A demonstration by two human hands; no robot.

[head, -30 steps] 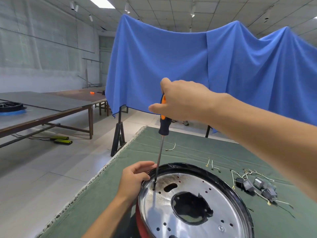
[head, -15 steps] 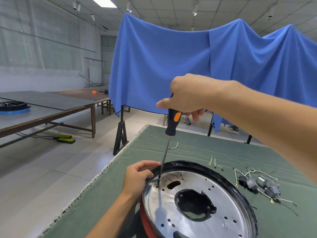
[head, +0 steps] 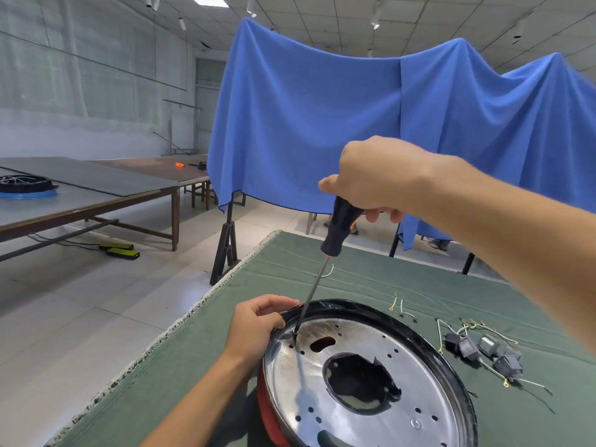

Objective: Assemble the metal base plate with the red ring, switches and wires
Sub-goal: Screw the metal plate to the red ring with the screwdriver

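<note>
R hand (head: 383,175) grips screwdriver (head: 338,225), tip on base plate (head: 361,375); L hand (head: 254,324) grips its rim.

We see a shiny silver base plate (head: 371,398) dotted with dark holes, black rim, red ring (head: 269,414) at its 8 o'clock. Screwdriver (head: 338,227) handle black with orange. Bench (head: 209,350) cover dark green. Switches (head: 483,348) grey, at 3 o'clock. Backdrop cloth (head: 322,124) blue.

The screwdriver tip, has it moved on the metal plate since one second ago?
No. The screwdriver tip sits at the same spot on the metal plate, just left of the oval slot, as before; only the handle's rotation changed.
</note>
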